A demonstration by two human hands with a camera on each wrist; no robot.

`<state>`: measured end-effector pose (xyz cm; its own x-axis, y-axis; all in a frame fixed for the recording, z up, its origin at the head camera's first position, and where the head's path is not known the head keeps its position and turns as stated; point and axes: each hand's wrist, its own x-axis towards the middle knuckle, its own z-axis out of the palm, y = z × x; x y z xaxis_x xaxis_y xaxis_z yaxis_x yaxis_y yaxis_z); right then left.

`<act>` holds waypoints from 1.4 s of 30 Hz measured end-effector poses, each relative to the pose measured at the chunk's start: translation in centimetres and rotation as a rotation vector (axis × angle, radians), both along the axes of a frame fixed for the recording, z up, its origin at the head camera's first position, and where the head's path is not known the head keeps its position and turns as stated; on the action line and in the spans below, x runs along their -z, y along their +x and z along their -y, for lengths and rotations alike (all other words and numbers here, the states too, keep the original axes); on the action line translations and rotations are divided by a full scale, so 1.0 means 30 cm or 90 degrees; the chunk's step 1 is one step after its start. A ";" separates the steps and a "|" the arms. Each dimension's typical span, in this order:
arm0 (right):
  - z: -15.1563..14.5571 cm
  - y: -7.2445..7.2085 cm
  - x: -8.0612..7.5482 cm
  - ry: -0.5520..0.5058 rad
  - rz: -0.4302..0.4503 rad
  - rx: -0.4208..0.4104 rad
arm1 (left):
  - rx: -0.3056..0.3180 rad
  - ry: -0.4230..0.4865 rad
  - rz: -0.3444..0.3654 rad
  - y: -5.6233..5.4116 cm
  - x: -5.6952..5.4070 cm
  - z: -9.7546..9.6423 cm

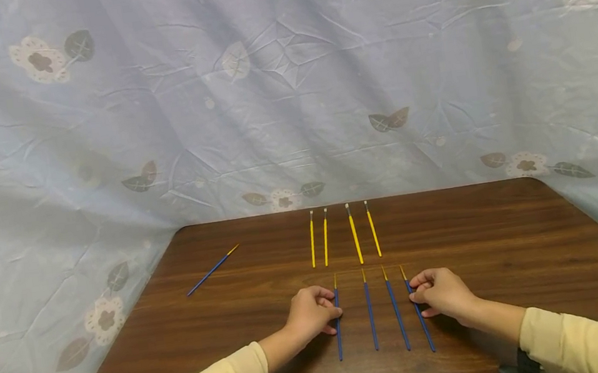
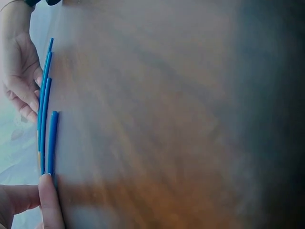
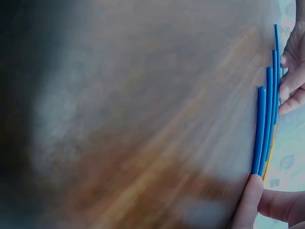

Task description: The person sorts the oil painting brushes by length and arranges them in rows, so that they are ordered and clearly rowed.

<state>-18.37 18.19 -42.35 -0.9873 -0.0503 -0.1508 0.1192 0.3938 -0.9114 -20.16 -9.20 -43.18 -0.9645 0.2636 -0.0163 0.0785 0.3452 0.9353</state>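
A row of slim blue paintbrushes with yellow tips lies on the table in front of me. My left hand pinches the leftmost blue paintbrush near its middle, thumb and fingers on either side of the handle. At the other end of the row, my right hand pinches the rightmost blue paintbrush. Between the hands lie two more blue brushes, a straight one and a slightly slanted one. Both wrist views show the blue handles lined up, with fingertips at the nearest one.
Behind the blue row lies a row of several yellow-handled paintbrushes with pale bristles. Apart at the left, another blue paintbrush lies slanted on the brown wooden table. A patterned cloth hangs along the table's back and sides.
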 end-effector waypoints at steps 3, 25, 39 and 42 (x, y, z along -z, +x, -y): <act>0.008 0.000 -0.004 -0.001 0.002 0.007 | -0.002 0.002 0.017 -0.001 -0.010 0.008; -0.002 0.005 0.006 -0.008 -0.003 0.004 | -0.005 0.131 0.055 -0.276 -0.037 0.416; -0.002 0.001 0.007 -0.014 0.004 0.008 | -0.138 0.094 -0.058 -0.375 -0.069 0.695; -0.002 0.002 0.006 -0.015 0.004 0.009 | -0.172 0.038 -0.091 -0.389 -0.070 0.721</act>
